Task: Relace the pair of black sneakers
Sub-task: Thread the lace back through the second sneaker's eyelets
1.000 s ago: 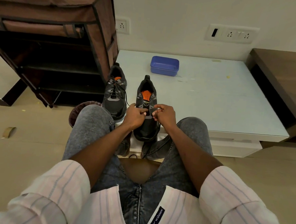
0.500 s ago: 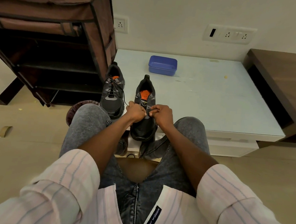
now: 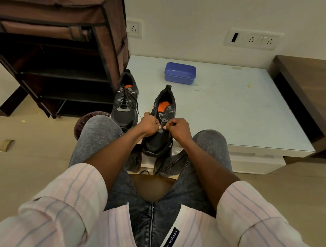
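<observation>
Your left hand (image 3: 148, 124) and right hand (image 3: 179, 128) each pinch the lace over the near sneaker (image 3: 161, 121) on the tabletop (image 3: 236, 113).

Two black sneakers: left sneaker (image 3: 125, 103), right sneaker (image 3: 163, 121). Two hands: left hand (image 3: 148, 124), right hand (image 3: 178, 128). One blue box (image 3: 180, 73), upper centre. Two wall sockets: small socket (image 3: 134, 28), wide socket (image 3: 253, 39).

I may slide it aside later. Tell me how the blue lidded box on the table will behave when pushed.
The blue box looks like thin plastic, so probably light. It is low and flat, unlikely to tip or roll. On the smooth table it should slide easily.
</observation>
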Motion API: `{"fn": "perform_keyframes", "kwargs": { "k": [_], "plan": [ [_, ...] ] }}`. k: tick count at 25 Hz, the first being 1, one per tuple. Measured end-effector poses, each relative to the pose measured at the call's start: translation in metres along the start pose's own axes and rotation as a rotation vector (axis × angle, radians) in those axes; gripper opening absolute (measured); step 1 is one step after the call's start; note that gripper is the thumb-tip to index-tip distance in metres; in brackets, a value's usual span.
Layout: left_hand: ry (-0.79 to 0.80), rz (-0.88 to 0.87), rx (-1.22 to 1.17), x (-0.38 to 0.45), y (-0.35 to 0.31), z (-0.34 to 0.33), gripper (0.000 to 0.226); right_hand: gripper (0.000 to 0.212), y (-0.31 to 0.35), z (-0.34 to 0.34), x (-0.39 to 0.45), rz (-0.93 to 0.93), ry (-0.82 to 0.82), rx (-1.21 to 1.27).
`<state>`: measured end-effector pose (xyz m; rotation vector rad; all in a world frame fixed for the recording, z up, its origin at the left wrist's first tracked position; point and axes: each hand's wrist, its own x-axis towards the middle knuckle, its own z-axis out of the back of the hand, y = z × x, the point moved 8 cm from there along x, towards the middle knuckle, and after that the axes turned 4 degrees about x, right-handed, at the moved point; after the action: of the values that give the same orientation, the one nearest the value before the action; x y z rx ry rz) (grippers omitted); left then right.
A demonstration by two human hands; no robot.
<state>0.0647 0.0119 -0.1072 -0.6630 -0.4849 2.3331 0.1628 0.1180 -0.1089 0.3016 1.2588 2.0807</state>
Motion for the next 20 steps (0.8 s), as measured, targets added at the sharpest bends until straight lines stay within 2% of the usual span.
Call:
{"fn": "perform_keyframes", "kwargs": {
  "k": [4, 11, 14, 16, 18, 19, 20],
  "plan": [
    [0.000, -0.093, 0.081, -0.011, -0.009, -0.003, 0.023, 0.031, 0.002, -0.002, 0.003, -0.008, 0.019, 0.000],
    [-0.155, -0.120, 0.039, -0.017, -0.007, -0.001, 0.010, 0.038, 0.009, -0.001, 0.005, 0.024, -0.054, -0.094],
    [-0.331, -0.099, 0.024, -0.024, -0.004, 0.012, 0.014, 0.038, 0.015, -0.002, 0.003, 0.075, -0.043, -0.152],
    [-0.499, -0.066, -0.003, -0.033, -0.002, 0.032, 0.014, 0.035, 0.014, -0.002, 0.005, 0.096, -0.038, -0.158],
    [-0.635, 0.050, -0.061, -0.041, 0.012, 0.057, 0.012, 0.035, 0.011, -0.001, 0.008, 0.103, -0.038, -0.149],
    [-0.646, 0.125, -0.082, -0.041, 0.023, 0.068, 0.012, 0.036, 0.011, -0.001, 0.008, 0.110, -0.036, -0.145],
    [-0.570, 0.181, -0.068, -0.039, 0.032, 0.075, 0.014, 0.037, 0.012, -0.001, 0.008, 0.116, -0.034, -0.144]
  ]
}}
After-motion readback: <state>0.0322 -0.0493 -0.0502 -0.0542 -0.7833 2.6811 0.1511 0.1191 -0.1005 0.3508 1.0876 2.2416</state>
